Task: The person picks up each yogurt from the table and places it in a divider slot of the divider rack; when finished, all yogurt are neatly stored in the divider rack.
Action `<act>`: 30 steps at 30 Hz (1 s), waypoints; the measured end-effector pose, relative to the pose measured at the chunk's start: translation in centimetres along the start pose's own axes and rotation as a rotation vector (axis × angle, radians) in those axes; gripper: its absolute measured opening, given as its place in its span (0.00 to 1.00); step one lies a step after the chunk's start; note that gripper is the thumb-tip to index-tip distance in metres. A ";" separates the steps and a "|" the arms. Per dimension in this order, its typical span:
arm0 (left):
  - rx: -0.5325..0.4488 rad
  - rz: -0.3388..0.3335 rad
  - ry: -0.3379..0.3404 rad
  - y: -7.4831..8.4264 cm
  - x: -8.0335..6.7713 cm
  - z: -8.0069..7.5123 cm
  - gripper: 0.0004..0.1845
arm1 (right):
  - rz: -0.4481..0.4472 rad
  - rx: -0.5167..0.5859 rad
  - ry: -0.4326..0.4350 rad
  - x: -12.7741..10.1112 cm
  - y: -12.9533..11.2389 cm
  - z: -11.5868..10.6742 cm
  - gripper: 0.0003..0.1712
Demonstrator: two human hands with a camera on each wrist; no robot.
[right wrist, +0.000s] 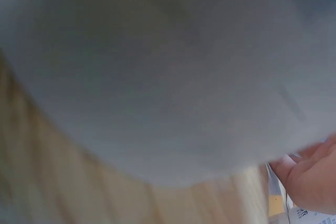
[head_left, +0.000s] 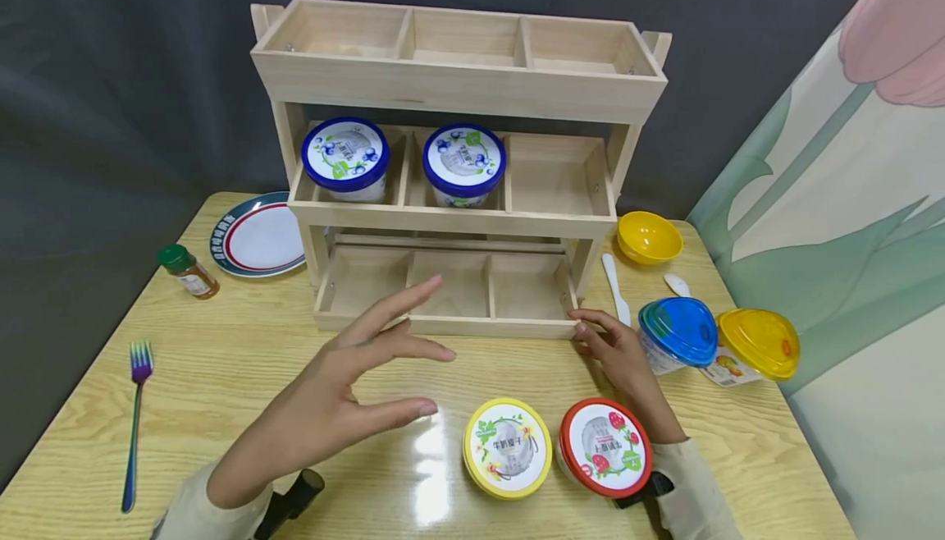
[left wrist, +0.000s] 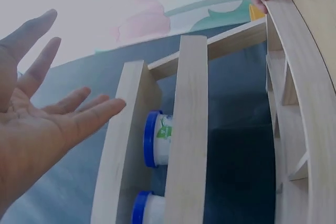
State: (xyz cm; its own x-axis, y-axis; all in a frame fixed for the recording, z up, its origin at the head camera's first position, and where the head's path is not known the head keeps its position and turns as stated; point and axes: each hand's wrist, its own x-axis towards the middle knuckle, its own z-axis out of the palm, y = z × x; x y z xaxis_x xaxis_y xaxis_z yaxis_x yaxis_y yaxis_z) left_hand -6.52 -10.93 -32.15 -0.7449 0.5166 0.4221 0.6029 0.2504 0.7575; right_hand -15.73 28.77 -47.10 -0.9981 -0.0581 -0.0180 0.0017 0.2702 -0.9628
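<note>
A three-tier wooden shelf (head_left: 458,89) stands on the table, each tier split into three compartments. My right hand (head_left: 616,351) grips the right front corner of its bottom tier, thumb at the front and fingers over the edge. My left hand (head_left: 347,388) hovers in front of the shelf with fingers spread, holding nothing. Two blue-lidded tubs (head_left: 344,154) (head_left: 463,161) sit in the left and middle compartments of the middle tier. A yellow-lidded tub (head_left: 508,448) and a red-lidded tub (head_left: 605,447) stand at the front, the red one beside my right forearm. A blurred pale surface (right wrist: 173,87) fills most of the right wrist view.
Right of the shelf are a yellow bowl (head_left: 650,236), a white knife (head_left: 615,287), a spoon (head_left: 676,284), a blue-lidded container (head_left: 677,333) and a yellow-lidded container (head_left: 756,345). At left are a plate (head_left: 266,236), a spice jar (head_left: 189,272) and a fork (head_left: 135,421).
</note>
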 end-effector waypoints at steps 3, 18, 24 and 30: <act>-0.014 -0.032 -0.012 0.0 -0.9 0.4 0.25 | 0.004 -0.001 -0.002 0.0 -0.2 0.0 0.19; -0.131 -0.106 -0.140 -2.4 -4.4 7.0 0.19 | 0.014 0.025 0.002 0.0 -0.2 0.1 0.20; -0.099 -0.073 -0.169 -3.7 -5.0 8.8 0.20 | 0.022 0.012 0.019 0.0 -0.1 0.3 0.20; -0.055 0.001 -0.160 -4.5 -5.3 10.6 0.24 | 0.023 -0.001 0.017 -0.1 -0.1 0.2 0.20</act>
State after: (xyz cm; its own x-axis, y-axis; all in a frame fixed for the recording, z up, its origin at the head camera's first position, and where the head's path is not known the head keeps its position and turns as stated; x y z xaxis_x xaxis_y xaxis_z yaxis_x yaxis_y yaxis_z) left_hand -2.27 -6.14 -43.11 -0.6865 0.6417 0.3418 0.5840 0.2066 0.7850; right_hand -15.60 28.57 -47.05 -0.9988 -0.0354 -0.0350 0.0241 0.2719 -0.9620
